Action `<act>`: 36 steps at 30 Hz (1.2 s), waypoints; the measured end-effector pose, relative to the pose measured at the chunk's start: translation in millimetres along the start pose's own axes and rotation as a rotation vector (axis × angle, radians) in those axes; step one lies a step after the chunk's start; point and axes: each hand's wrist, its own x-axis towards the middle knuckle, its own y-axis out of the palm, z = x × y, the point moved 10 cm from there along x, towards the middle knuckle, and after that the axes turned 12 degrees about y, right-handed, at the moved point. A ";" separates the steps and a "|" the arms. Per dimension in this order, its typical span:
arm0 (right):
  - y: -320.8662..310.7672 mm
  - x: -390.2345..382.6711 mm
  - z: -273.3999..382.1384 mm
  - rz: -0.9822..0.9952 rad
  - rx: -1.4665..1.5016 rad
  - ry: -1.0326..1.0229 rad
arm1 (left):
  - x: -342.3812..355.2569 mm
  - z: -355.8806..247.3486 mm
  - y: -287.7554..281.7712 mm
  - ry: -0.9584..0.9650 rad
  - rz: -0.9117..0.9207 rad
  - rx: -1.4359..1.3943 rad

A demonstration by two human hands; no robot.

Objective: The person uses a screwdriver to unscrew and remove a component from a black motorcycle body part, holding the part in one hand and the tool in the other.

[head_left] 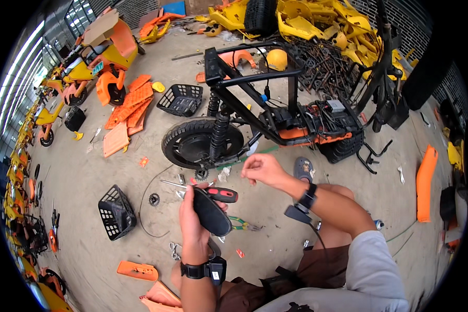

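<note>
My left hand (190, 221) is closed around a flat black oval piece (213, 214), its kind not clear. In the same hand lies a screwdriver (224, 195) with a red and black handle, its thin shaft pointing left. My right hand (265, 170) is raised to the right of it, fingertips bent together; whatever they may pinch is too small to make out. Before me stands a stripped black scooter frame (255, 78), its rear wheel (192, 143) just beyond my hands. Green-handled pliers (244, 224) lie on the floor below the oval piece.
Black plastic baskets (117, 213) (180, 100) and a small sprocket (154, 199) lie to the left. Orange panels (127, 122) are stacked farther off. Yellow body parts (301, 26) and dark metal scrap (325, 67) form a heap at the back. A long orange panel (427, 184) lies right.
</note>
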 end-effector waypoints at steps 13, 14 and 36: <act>47.4 -38.1 17.8 0.117 -0.087 -0.060 | 4.7 25.2 10.5 0.008 -0.004 0.184; 47.6 -39.7 19.8 0.104 -0.111 -0.102 | 5.2 26.3 13.1 0.009 0.011 0.191; 55.0 -45.2 11.2 0.150 -0.052 -0.127 | 3.0 29.7 26.1 0.049 0.071 0.283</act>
